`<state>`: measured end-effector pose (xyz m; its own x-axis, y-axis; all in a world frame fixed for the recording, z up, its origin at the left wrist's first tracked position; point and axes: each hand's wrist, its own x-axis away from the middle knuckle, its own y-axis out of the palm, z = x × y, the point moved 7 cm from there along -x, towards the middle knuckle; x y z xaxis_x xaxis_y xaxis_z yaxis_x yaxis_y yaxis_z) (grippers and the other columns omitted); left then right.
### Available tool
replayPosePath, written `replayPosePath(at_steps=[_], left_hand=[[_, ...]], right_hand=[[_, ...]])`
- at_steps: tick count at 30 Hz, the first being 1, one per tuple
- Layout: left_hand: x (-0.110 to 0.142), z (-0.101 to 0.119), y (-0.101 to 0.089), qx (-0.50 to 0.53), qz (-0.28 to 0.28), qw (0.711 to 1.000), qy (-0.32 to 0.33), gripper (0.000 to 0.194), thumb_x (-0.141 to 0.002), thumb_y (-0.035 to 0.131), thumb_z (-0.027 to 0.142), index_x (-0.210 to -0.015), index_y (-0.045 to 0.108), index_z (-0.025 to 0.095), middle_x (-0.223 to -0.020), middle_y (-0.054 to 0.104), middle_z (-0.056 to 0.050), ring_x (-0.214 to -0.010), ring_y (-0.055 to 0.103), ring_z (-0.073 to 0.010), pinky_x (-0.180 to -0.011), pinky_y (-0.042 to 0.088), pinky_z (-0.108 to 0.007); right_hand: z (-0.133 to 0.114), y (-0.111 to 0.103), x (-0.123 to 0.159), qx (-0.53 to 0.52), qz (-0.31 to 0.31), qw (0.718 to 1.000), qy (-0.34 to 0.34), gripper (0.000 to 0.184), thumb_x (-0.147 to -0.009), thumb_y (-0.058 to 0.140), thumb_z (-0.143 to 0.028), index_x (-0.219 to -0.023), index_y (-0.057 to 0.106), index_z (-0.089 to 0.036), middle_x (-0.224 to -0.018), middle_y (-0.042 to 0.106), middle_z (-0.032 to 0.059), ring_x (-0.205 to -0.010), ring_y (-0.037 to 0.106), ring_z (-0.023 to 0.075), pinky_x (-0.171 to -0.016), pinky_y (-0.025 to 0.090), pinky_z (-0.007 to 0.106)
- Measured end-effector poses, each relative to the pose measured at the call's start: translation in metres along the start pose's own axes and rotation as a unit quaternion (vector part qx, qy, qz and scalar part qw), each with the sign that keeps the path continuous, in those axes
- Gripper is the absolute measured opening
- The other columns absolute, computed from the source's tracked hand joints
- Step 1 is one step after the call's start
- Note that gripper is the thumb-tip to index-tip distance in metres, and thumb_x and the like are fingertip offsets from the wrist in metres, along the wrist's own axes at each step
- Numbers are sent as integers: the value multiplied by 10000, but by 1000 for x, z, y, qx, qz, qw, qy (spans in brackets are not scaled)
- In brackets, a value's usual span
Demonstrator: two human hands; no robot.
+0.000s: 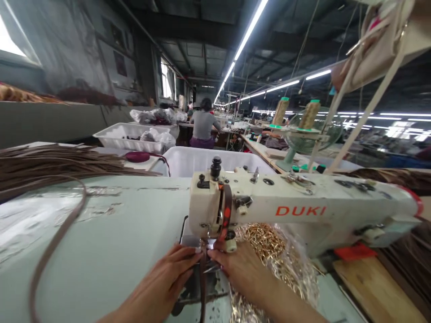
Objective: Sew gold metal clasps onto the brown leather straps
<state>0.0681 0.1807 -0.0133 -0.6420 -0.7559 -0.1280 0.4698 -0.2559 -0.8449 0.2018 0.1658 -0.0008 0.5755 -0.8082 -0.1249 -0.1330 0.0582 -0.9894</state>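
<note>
A narrow brown strap [203, 278] runs toward me from under the needle of a white sewing machine [303, 211] marked DUKI. My left hand [168, 278] lies flat on the table just left of the strap, fingertips near the presser foot. My right hand [240, 269] rests on the strap's right side, fingers pinching its edge close to the needle. A second loop of the strap hangs over the machine head [227, 202]. Whether the needle is down is hidden by the machine head.
A clear bag of gold metal rings [272, 255] lies right of my hand. Bundled brown straps [50, 166] pile up at left, one long strap [54, 251] curling over the pale table. White bins [202, 159] stand behind. Thread cones [310, 114] and a fan stand at right. A seated person [203, 125] works far back.
</note>
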Motion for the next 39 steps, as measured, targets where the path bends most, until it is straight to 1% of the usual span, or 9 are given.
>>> replayPosePath(at_steps=[5,8,12,15,17,20,26,34,39], left_hand=[[5,3,5,-5,32,999,42,381,-905,377,235,-1239,521,348,-1267,538,21,-1158,509,-176,-995,414,-270],[8,-8,6,25,63,998,2,335,-913,376,274,-1195,551,326,-1239,554,0,-1134,530,-191,-979,435,-291],[6,-23,7,71,75,993,-59,302,-886,398,248,-1127,578,276,-1270,505,-41,-1050,578,-193,-914,488,-304],[1,-26,8,24,47,996,-67,327,-816,513,235,-1124,611,283,-1239,543,-40,-1098,548,-221,-991,424,-352],[-2,-25,10,12,21,998,-64,341,-804,536,232,-1125,625,305,-1191,590,-21,-1120,531,-224,-999,415,-348],[-3,-20,7,5,11,998,-62,355,-802,547,242,-1143,622,307,-1191,605,-11,-1151,509,-235,-996,420,-350],[-3,-3,-5,105,-10,993,-45,319,-853,492,231,-1128,626,321,-1115,652,20,-1067,574,-203,-963,447,-337],[-4,4,-1,140,-22,988,-56,358,-853,475,198,-1158,598,339,-1163,628,37,-1084,576,-202,-965,448,-332],[-3,-1,4,137,-20,988,-66,361,-850,465,215,-1154,602,354,-1200,602,45,-1118,558,-222,-993,428,-375]], right_hand=[[-3,2,0,25,-3,999,-45,239,-897,442,-102,-1100,519,-203,-1064,632,39,-897,588,205,-728,452,314],[-1,7,0,37,-1,998,-49,225,-901,442,-106,-1093,508,-203,-1027,640,38,-875,585,205,-712,446,312],[2,13,2,49,5,998,-46,218,-919,428,-131,-1111,494,-210,-985,647,43,-894,576,218,-722,438,315],[1,10,2,49,6,998,-40,230,-915,437,-123,-1119,487,-216,-1009,643,41,-891,577,220,-713,442,319],[0,7,2,41,6,999,-34,250,-909,449,-117,-1133,479,-223,-1024,641,37,-900,579,221,-720,447,325],[-2,4,2,34,4,999,-31,256,-917,438,-124,-1151,471,-222,-1013,648,43,-890,587,223,-718,454,335],[-6,3,4,41,3,998,-40,282,-926,407,-116,-1192,441,-206,-950,660,61,-917,588,224,-737,453,338],[-8,-4,3,38,-5,998,-47,408,-884,450,-71,-1269,381,-188,-1010,646,81,-945,583,232,-753,464,346],[-8,-3,3,28,-10,999,-39,311,-902,435,-84,-1195,455,-187,-1018,647,69,-976,578,229,-803,458,361]])
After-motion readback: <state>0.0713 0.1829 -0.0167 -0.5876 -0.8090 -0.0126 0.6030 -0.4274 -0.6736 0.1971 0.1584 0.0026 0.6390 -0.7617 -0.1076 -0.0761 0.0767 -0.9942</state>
